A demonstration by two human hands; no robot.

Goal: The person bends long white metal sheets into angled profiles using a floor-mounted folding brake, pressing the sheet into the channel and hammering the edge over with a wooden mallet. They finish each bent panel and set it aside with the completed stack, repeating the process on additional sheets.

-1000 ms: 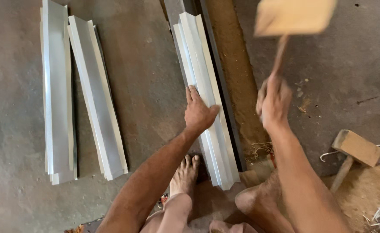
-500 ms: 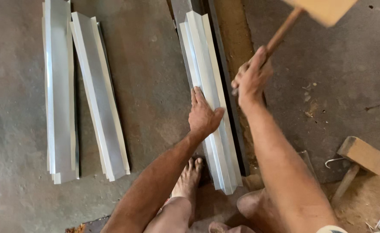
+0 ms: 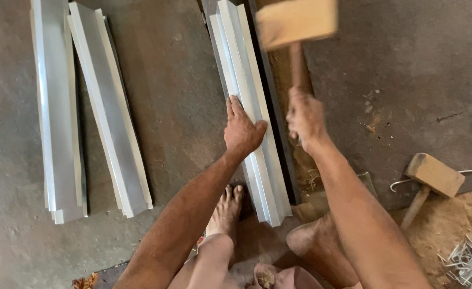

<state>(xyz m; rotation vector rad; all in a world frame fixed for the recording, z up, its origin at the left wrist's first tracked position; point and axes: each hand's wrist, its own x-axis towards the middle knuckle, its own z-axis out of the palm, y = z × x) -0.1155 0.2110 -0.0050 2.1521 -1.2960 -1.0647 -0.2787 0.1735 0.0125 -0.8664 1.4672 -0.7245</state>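
My left hand (image 3: 242,128) lies flat on a long bent sheet-metal strip (image 3: 249,85), fingers pressed against its left fold. The strip rests along a dark iron bar (image 3: 278,144) on the concrete floor. My right hand (image 3: 305,118) grips the handle of a wooden mallet (image 3: 297,24), whose blurred square head hangs above the strip's far end. My bare feet (image 3: 226,211) sit just below the strip's near end.
Two more stacks of folded metal strips (image 3: 59,118) (image 3: 110,112) lie to the left. A second wooden mallet (image 3: 431,176) lies at the right beside a wire hook. Metal scraps (image 3: 471,259) and sawdust fill the lower right corner.
The mallet has swung from high at the upper right down and left, over the strip. My left hand has stayed pressed on the strip.
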